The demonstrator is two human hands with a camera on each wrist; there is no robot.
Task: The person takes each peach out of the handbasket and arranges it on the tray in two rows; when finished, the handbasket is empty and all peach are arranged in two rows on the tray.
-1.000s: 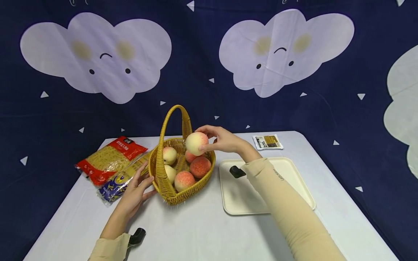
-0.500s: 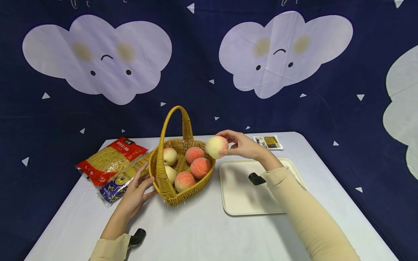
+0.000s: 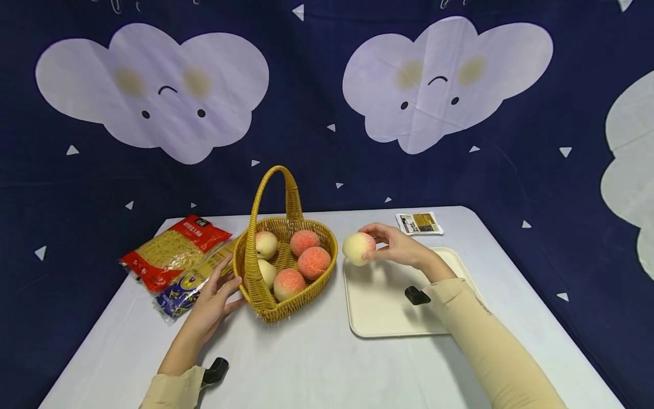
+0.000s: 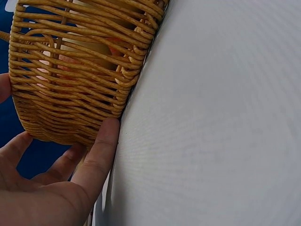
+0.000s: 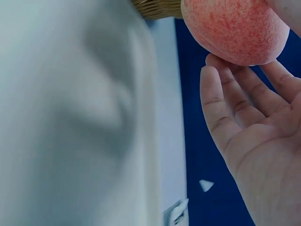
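My right hand (image 3: pixel 401 248) pinches a pale yellow and pink peach (image 3: pixel 356 249) between thumb and fingers. It holds the peach above the back left corner of a cream tray (image 3: pixel 380 309); the right wrist view shows the pink side of the peach (image 5: pixel 235 30). A yellow wicker basket (image 3: pixel 293 308) with a tall handle stands left of the tray. Several peaches lie in it, among them a red one (image 3: pixel 314 262). Spread fingers of my left hand (image 3: pixel 206 307) rest against the basket's left side; in the left wrist view, one fingertip touches low on the woven wall (image 4: pixel 70 94).
Left of the basket lie a red bag of pasta (image 3: pixel 174 247) and a blue and yellow packet (image 3: pixel 179 292). A small flat packet (image 3: pixel 420 222) lies behind the tray. A dark blue cloth with clouds (image 3: pixel 306 113) hangs behind the white table (image 3: pixel 306 369).
The right hand has carried the peach from over the basket to the right, then lower, over the tray's corner. My left hand and the basket stay in place.
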